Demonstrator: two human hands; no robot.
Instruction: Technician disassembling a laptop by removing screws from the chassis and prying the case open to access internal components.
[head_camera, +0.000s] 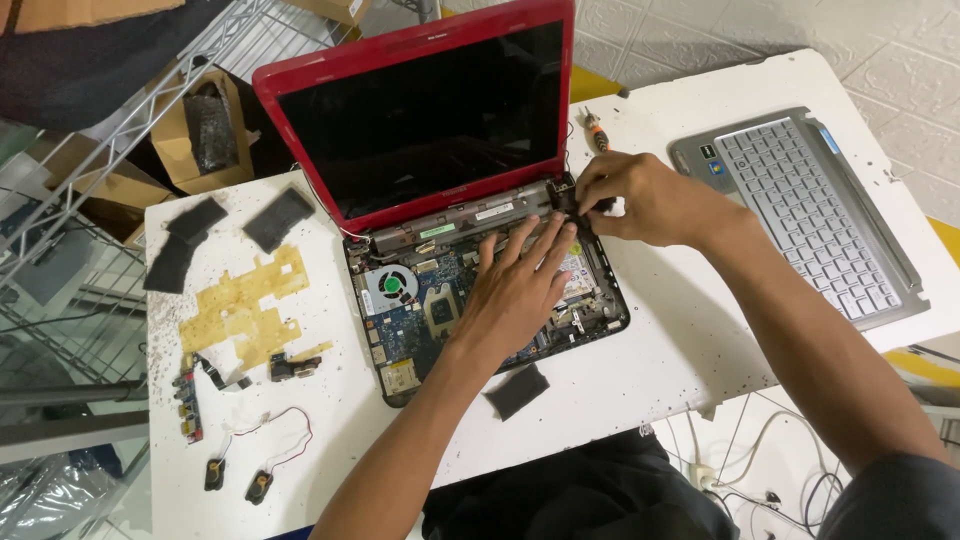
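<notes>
A white table (650, 360) is strewn with removed parts. At its right end a silver keyboard cover (800, 210) is laid, well apart from the work. To the left, dark foam pads (280, 217) and a yellow film sheet (245, 305) are spread out, with a small circuit strip (188, 395) and two small speakers on thin wires (235, 475) nearer the front edge. Another dark pad (517, 390) is set just before the machine. A screwdriver (597, 131) is seen behind the right hand.

In the middle of the table a red laptop (420, 110) is stood open, its dark screen upright and its base stripped, so that the blue circuit board (410, 320) and round fan (388, 286) are exposed.

The left hand (515, 290) is laid flat and open on the board, fingers spread toward the hinge bar. The right hand (640, 195) is closed around a small dark part at the right hinge (565, 198); what exactly is pinched cannot be told, as it is covered by the fingers.
</notes>
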